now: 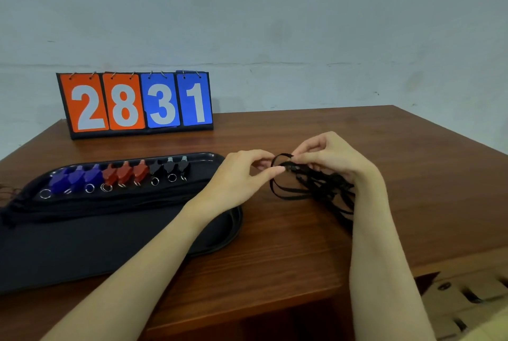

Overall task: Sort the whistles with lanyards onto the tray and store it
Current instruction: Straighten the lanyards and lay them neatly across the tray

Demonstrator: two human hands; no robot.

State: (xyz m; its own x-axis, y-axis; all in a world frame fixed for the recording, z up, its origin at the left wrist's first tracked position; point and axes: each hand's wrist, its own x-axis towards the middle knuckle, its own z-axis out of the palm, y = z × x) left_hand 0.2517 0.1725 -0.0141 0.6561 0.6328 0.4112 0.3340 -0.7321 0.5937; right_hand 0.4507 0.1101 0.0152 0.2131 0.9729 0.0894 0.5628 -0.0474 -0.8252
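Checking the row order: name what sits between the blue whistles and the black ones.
Head view: three red whistles sit between the blue whistles and black whistles on the tray.

Softly and evenly lit from above, rather dim, with faint shadows under the forearms on the brown desk [302,244], a dull sheen on the black tray [228,233], slight overall softness, wide-angle bending toward the edges, and dark lanyards [316,192] merging into murky, detail-poor blacks.
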